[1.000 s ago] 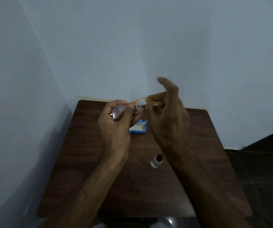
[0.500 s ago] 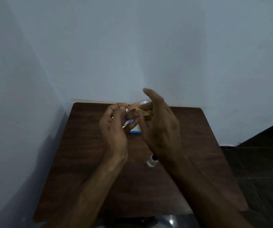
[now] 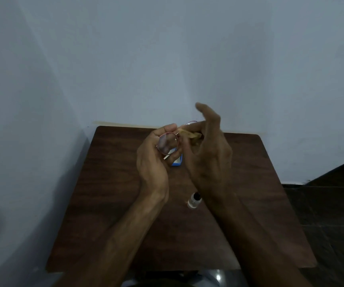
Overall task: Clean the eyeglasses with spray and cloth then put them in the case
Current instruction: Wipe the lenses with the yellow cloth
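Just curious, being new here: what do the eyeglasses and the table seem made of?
The eyeglasses: probably thin reddish metal wire, going by the slim rim, with clear lenses. The table: dark wood or wood-look laminate, since grain shows; fairly matte.

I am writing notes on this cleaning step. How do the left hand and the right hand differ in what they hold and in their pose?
The left hand grips the glasses by one lens rim; the right hand pinches a yellowish cloth near the other lens. The left hand's fingers are all curled; the right hand has some fingers raised and free. Both hover above the table, with the blue case seen between them.
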